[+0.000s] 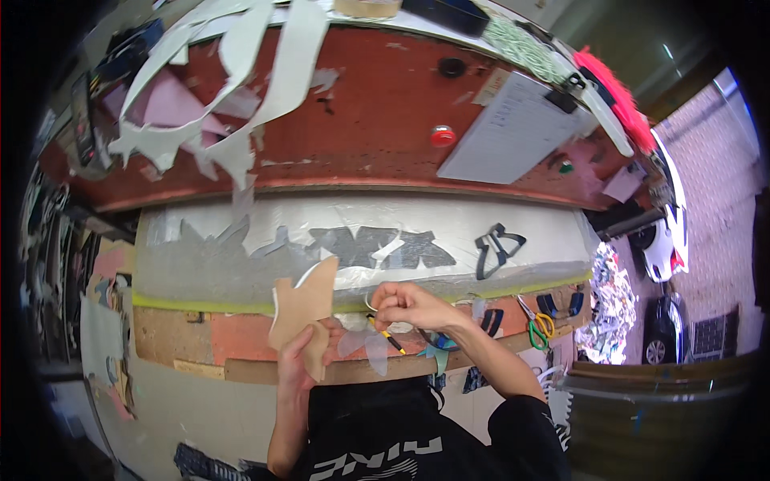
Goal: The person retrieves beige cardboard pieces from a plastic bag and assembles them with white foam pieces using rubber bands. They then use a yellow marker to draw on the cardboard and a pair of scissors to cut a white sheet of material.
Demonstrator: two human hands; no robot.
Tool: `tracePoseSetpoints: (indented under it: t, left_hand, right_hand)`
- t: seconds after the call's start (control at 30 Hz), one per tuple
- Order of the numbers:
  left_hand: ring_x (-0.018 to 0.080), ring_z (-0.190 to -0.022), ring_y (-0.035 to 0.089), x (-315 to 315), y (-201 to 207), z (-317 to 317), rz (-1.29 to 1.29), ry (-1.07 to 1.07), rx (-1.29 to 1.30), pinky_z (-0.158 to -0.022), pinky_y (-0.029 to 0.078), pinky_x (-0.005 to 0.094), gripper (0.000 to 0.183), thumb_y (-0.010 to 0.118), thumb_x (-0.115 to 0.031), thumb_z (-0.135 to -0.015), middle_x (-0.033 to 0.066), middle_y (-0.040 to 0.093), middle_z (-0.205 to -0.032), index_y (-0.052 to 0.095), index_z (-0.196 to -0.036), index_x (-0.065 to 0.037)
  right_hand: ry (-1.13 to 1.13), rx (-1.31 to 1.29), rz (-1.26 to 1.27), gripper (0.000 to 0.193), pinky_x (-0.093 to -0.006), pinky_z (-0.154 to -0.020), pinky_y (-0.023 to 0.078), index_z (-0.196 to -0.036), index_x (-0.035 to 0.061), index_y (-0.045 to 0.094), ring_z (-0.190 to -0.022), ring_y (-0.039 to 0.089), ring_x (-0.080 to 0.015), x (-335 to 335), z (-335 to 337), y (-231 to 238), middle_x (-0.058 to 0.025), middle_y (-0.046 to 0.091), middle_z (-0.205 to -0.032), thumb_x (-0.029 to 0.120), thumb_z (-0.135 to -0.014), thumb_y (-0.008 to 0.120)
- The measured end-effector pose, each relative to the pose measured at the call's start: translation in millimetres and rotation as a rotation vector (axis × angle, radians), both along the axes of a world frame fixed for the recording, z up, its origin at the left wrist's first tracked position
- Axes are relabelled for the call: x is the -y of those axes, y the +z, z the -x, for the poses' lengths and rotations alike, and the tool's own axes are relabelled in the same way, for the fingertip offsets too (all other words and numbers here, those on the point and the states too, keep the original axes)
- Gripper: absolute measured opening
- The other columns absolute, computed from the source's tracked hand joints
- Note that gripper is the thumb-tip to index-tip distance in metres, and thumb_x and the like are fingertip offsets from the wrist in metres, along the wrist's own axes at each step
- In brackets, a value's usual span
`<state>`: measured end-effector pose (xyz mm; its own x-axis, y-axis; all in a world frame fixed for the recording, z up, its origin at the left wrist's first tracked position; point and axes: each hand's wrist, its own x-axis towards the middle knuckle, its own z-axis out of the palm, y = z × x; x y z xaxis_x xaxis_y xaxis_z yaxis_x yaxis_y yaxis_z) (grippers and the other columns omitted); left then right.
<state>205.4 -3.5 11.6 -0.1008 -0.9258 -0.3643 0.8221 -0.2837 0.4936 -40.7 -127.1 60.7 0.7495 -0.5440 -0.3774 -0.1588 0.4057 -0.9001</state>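
I see the left hand [297, 361] pinching tan pieces [308, 302] low, perhaps for visibility, at the near edge of the bench [249, 335]; right hand [407, 305] pressed together, contents unclear.

We wore a black shirt [473, 458], its front printed with large white block lettering [378, 457] and, beneath that, curved white stripes at the lower edge of view. Our right sleeve [513, 434] was black, loose and short, ending near the elbow. The left sleeve was too cut off to make out. Our left forearm [287, 433] and right forearm [496, 359] were bare, as were our left grip [298, 353] and right grip [403, 307].
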Motion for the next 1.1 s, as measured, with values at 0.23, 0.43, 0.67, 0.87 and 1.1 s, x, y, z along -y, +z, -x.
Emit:
tracePoseSetpoints:
  t: [0.23,0.43,0.67,0.87,1.1]
  left_hand:
    - [0.0236,-0.082,0.067,-6.6,13.0,1.1,-0.011,0.032,0.077,-0.047,0.049,0.0291,0.038,0.050,-0.023,-0.098,0.0192,0.066,-0.107,0.055,-0.124,0.005]
    - [0.0233,-0.083,0.068,-14.0,10.2,-9.6,-0.029,0.110,0.054,-0.048,0.049,0.0298,0.037,0.049,-0.021,-0.098,0.0177,0.067,-0.107,0.054,-0.126,0.003]
    - [0.0224,-0.080,0.066,-10.0,-3.5,-3.0,-0.111,0.097,0.026,-0.051,0.051,0.0304,0.036,0.050,-0.020,-0.096,0.0159,0.067,-0.103,0.056,-0.121,0.004]
    - [0.0208,-0.071,0.061,-1.0,2.6,-9.5,-0.023,0.099,0.143,-0.055,0.048,0.0293,0.032,0.052,-0.020,-0.094,0.0138,0.065,-0.096,0.060,-0.112,0.005]
    - [0.0227,-0.076,0.062,6.7,1.2,3.9,0.092,0.102,0.064,-0.051,0.046,0.0310,0.029,0.051,-0.018,-0.095,0.0146,0.065,-0.097,0.059,-0.112,0.004]
  right_hand:
    - [-0.250,0.587,-0.600,0.030,-0.0441,-0.081,0.057,-0.127,-0.0004,0.053,-0.089,0.068,-0.0240,-8.5,-28.7,-15.3,-0.0148,0.067,-0.106,0.006,-0.099,0.046]
    - [-0.360,0.667,-0.606,0.036,-0.0389,-0.061,0.061,-0.130,-0.0019,0.052,-0.088,0.068,-0.0228,-8.8,-31.1,-16.0,-0.0161,0.066,-0.114,0.003,-0.095,0.047]
    - [0.038,-0.228,0.596,0.041,-0.0378,-0.069,0.058,-0.131,0.0067,0.060,-0.084,0.070,-0.0233,-37.1,-11.6,-10.4,-0.0145,0.071,-0.101,0.008,-0.089,0.059]
    - [-0.469,-0.382,1.549,0.030,-0.0353,-0.073,0.055,-0.114,0.0065,0.069,-0.079,0.071,-0.0250,47.2,13.6,152.4,-0.0138,0.073,-0.095,0.001,-0.084,0.067]
    - [-0.753,-1.226,1.359,0.023,-0.0462,-0.078,0.054,-0.091,0.0069,0.076,-0.087,0.070,-0.0348,203.9,42.8,307.6,-0.0175,0.072,-0.091,0.025,-0.080,0.067]
